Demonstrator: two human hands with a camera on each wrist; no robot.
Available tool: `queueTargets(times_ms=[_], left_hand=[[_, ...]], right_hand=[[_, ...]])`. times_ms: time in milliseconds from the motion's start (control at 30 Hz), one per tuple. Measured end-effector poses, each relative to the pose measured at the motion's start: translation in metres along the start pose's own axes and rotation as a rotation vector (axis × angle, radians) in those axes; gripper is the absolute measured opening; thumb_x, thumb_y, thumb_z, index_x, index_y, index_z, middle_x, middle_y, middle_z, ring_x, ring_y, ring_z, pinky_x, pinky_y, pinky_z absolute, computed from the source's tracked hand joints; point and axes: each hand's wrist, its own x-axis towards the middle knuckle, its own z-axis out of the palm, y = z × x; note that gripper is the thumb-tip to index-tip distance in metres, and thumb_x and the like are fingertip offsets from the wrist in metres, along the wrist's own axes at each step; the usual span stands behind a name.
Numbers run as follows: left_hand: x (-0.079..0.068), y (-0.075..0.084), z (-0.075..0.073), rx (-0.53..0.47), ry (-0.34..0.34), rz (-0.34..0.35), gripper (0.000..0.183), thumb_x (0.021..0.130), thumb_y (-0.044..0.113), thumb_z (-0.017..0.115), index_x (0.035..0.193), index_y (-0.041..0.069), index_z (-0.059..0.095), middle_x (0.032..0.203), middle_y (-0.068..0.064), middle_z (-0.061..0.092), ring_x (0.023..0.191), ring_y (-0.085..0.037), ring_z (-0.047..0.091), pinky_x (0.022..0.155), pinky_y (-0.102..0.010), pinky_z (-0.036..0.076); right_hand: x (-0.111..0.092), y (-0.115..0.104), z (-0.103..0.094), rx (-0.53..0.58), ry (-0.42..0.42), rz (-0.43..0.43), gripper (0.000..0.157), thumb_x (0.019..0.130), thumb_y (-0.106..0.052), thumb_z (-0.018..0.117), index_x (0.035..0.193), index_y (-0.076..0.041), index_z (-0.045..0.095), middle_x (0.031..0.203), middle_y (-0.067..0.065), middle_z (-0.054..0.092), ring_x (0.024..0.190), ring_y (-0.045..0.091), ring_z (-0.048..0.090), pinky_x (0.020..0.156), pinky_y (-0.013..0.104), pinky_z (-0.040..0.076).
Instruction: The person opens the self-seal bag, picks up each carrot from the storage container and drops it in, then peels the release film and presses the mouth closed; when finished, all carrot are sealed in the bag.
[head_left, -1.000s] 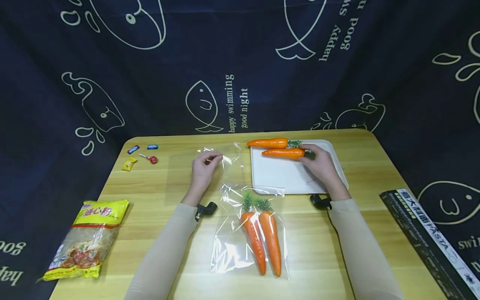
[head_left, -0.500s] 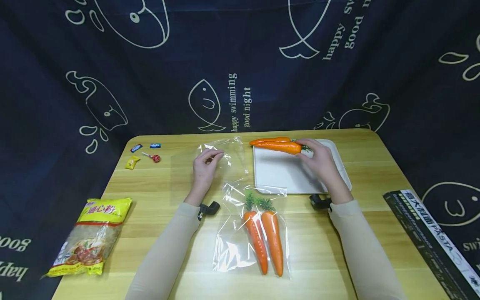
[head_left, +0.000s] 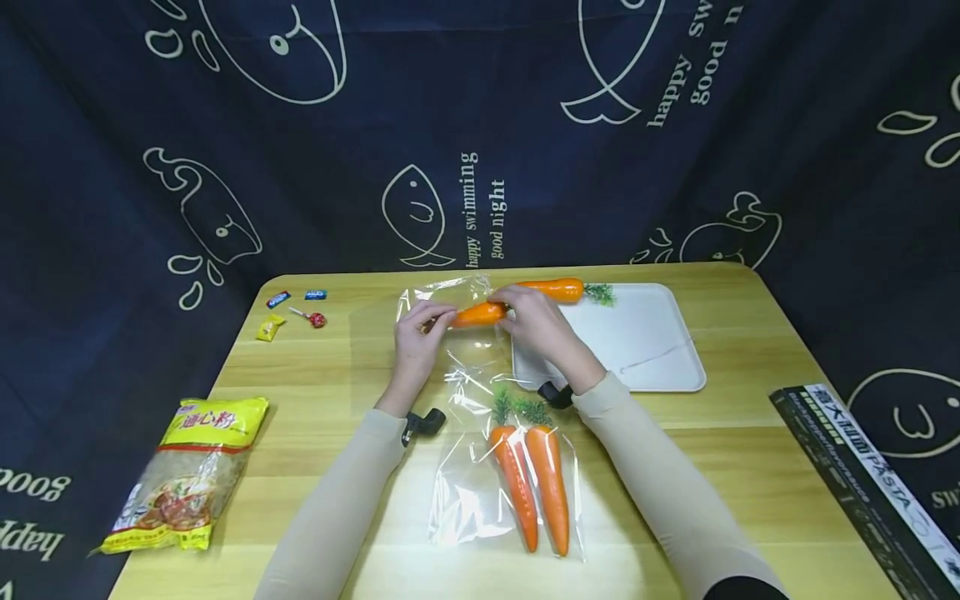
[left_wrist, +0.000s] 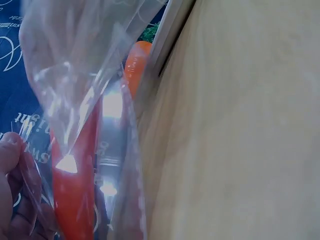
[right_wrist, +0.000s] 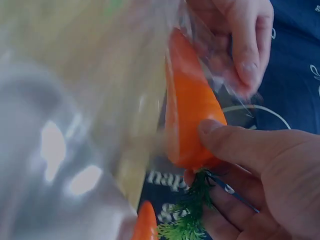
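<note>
My left hand (head_left: 416, 343) pinches the edge of a clear plastic bag (head_left: 444, 290) at the table's far middle. The right hand (head_left: 542, 329) grips an orange carrot (head_left: 478, 315) near its leafy end, its tip pointing left. In the right wrist view the carrot (right_wrist: 192, 117) has its narrow end inside the clear film, between both hands, and green leaves (right_wrist: 192, 210) hang below its thick end. The left wrist view shows the carrot (left_wrist: 75, 200) behind shiny film, beside the left fingers (left_wrist: 9, 152). A second carrot (head_left: 561, 290) lies at the white tray's far edge.
The white tray (head_left: 637, 350) lies right of the bag. Nearer, a clear bag (head_left: 457, 525) contains two carrots (head_left: 551, 492). A pasta packet (head_left: 187, 475) lies left, with wrapped candies (head_left: 270, 327) and a lollipop (head_left: 317, 320) behind. A long black box (head_left: 855, 475) lies right.
My right hand has lifted the carrot off the tray and carried it left to the bag at the left hand. The left hand has barely moved, still pinching the film.
</note>
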Motion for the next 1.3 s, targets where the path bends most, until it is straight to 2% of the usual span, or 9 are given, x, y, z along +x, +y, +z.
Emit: queueTargets(times_ms=[100,333,467,600,733,867,1000,1100,1300], left_hand=[[0.001,-0.010,0.001,-0.024,-0.009,-0.001,0.011,0.089,0.007,0.073,0.098,0.003,0.077,0.098,-0.011,0.071,0.082,-0.016,0.060,0.068,-0.016,0.051],[0.003,-0.019,-0.002,-0.014,-0.029,0.054,0.012,0.089,0.024,0.075,0.095,0.016,0.080,0.094,0.000,0.073,0.081,-0.012,0.059,0.066,-0.023,0.047],[0.002,-0.021,-0.001,0.023,-0.039,0.053,0.012,0.089,0.027,0.075,0.095,0.017,0.080,0.093,0.002,0.073,0.076,-0.012,0.056,0.064,-0.021,0.045],[0.001,-0.021,-0.001,0.039,-0.041,0.042,0.009,0.089,0.021,0.076,0.095,0.016,0.080,0.094,0.003,0.073,0.076,-0.012,0.057,0.064,-0.022,0.047],[0.000,-0.021,-0.002,0.051,-0.038,0.017,0.008,0.088,0.016,0.076,0.096,0.016,0.079,0.095,0.004,0.073,0.078,-0.012,0.058,0.065,-0.021,0.048],[0.001,-0.019,-0.003,0.058,-0.035,0.007,0.009,0.089,0.019,0.076,0.097,0.017,0.079,0.096,0.006,0.073,0.080,-0.012,0.058,0.066,-0.019,0.047],[0.000,-0.019,-0.005,0.070,-0.029,0.011,0.009,0.089,0.022,0.076,0.096,0.017,0.080,0.095,0.006,0.073,0.078,-0.012,0.057,0.065,-0.018,0.046],[0.000,-0.020,-0.005,0.082,-0.027,0.012,0.008,0.089,0.021,0.076,0.096,0.018,0.080,0.094,0.006,0.072,0.077,-0.011,0.057,0.065,-0.018,0.047],[0.001,-0.022,-0.003,0.060,-0.004,0.023,0.009,0.088,0.019,0.077,0.096,0.018,0.080,0.095,0.004,0.073,0.080,-0.012,0.058,0.067,-0.017,0.047]], right_hand=[[0.011,-0.008,0.013,0.007,-0.036,-0.033,0.036,0.087,-0.014,0.078,0.122,-0.012,0.070,0.124,0.004,0.069,0.112,0.024,0.066,0.097,0.040,0.054],[0.024,-0.011,0.034,0.024,-0.130,-0.035,0.034,0.086,-0.020,0.079,0.119,-0.012,0.072,0.118,0.005,0.073,0.103,0.022,0.067,0.098,0.040,0.052],[0.023,-0.008,0.037,0.045,-0.187,-0.013,0.039,0.087,-0.022,0.077,0.125,-0.013,0.070,0.124,0.005,0.071,0.110,0.022,0.067,0.107,0.044,0.047],[0.018,-0.001,0.028,0.112,-0.150,0.012,0.041,0.090,-0.022,0.074,0.130,-0.015,0.067,0.129,0.006,0.068,0.119,0.026,0.064,0.106,0.045,0.048],[0.010,0.027,0.003,0.227,-0.054,0.103,0.041,0.094,-0.024,0.070,0.133,-0.017,0.064,0.136,0.005,0.064,0.127,0.029,0.058,0.109,0.049,0.046],[0.004,0.080,-0.025,0.302,0.045,0.277,0.045,0.094,-0.024,0.070,0.137,-0.022,0.060,0.144,0.004,0.058,0.134,0.031,0.051,0.111,0.053,0.042],[0.000,0.126,-0.035,0.326,-0.022,0.434,0.056,0.093,-0.026,0.072,0.145,-0.029,0.051,0.155,0.003,0.045,0.133,0.034,0.046,0.107,0.054,0.042],[-0.001,0.144,-0.031,0.317,-0.098,0.451,0.060,0.092,-0.026,0.073,0.147,-0.027,0.049,0.156,0.006,0.044,0.134,0.036,0.044,0.111,0.055,0.039],[-0.002,0.148,-0.022,0.212,-0.064,0.398,0.048,0.092,-0.023,0.073,0.138,-0.020,0.059,0.147,0.011,0.053,0.136,0.037,0.045,0.115,0.057,0.035]])
